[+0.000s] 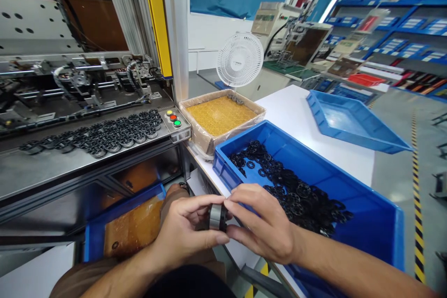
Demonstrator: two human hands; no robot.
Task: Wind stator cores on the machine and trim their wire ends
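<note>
In front of my lap I hold a stator core (217,217), a short ring with a grey metal band and black plastic on its edge. My left hand (185,226) grips it from the left, thumb below and fingers above. My right hand (263,223) pinches its black right side between thumb and fingertips. Close beyond the right hand is a blue bin (349,191) with many loose black plastic rings (296,191) in it. Rows of similar stator cores (118,132) stand on the metal machine ledge at the left.
A plastic-lined carton (223,116) with a yellow sheet holds several cores in its far corner. Beside it is a button box (175,123). A white fan (240,59) stands behind; a blue tray (356,118) rests on the white table (286,102). Another blue bin (129,223) sits low left.
</note>
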